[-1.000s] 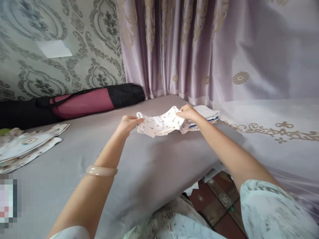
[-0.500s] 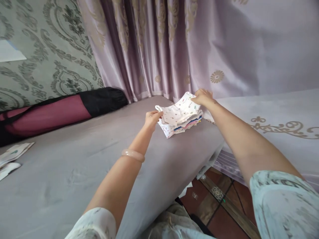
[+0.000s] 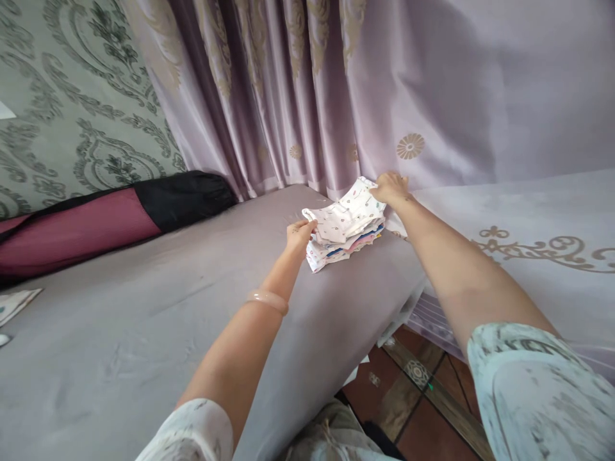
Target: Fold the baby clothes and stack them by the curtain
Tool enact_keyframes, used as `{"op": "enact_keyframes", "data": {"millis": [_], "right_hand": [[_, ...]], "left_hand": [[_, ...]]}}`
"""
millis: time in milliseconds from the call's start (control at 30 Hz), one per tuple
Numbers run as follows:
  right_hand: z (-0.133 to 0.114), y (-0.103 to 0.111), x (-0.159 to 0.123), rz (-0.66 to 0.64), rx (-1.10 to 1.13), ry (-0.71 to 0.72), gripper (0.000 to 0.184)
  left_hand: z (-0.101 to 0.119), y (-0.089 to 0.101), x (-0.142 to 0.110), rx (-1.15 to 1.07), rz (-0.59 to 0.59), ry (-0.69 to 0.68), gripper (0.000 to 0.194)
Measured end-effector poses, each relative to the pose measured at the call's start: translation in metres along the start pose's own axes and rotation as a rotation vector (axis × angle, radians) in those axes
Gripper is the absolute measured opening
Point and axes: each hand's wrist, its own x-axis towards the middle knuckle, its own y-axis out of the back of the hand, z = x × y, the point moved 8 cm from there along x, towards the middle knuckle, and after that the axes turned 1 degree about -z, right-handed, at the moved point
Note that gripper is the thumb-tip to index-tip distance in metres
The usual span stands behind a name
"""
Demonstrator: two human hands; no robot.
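A white cloth garment with small coloured prints lies on top of a stack of folded clothes at the far corner of the bed. My left hand pinches the garment's near-left corner. At its far-right corner, my right hand grips the edge between thumb and fingers. The cloth sags a little between the two hands. White, blue, pink and yellow layers show at the side of the stack; exactly what kind of garments they are is hard to tell.
The grey-covered bed ends at a tiled floor on the right. A maroon and black long bag lies along the wall. Purple curtains hang behind the stack. Folded cloth sits at the left edge.
The view has swung slightly to the right. Both hands keep their hold on the garment, which has settled a little lower onto the stack.
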Motion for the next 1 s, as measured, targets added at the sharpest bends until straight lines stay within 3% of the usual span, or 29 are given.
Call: {"op": "enact_keyframes", "data": {"millis": [233, 433, 700, 767, 867, 933, 1000], "right_hand": [[-0.002, -0.017, -0.005, -0.029, -0.008, -0.006, 0.034], [0.002, -0.035, -0.01, -0.033, -0.035, -0.017, 0.036], [0.011, -0.059, -0.021, -0.019, -0.059, -0.023, 0.034], [0.01, -0.059, -0.023, 0.018, -0.063, -0.006, 0.033], [0.002, -0.054, -0.026, 0.063, -0.037, 0.034, 0.034], [-0.008, -0.055, -0.026, 0.022, 0.008, 0.077, 0.037], [-0.021, -0.06, -0.027, -0.064, 0.074, 0.143, 0.041]], "left_hand": [[-0.017, 0.004, 0.002, -0.033, 0.033, 0.072, 0.01], [-0.034, 0.008, 0.005, -0.029, 0.043, 0.101, 0.02], [-0.053, 0.015, 0.009, 0.16, 0.08, 0.095, 0.017], [-0.048, 0.021, 0.01, 0.256, 0.147, 0.036, 0.013], [-0.02, 0.023, 0.006, 0.562, 0.248, -0.206, 0.024], [-0.001, 0.008, 0.001, 0.755, 0.205, -0.392, 0.031], [0.01, -0.014, -0.004, 0.895, 0.082, -0.53, 0.038]]}}
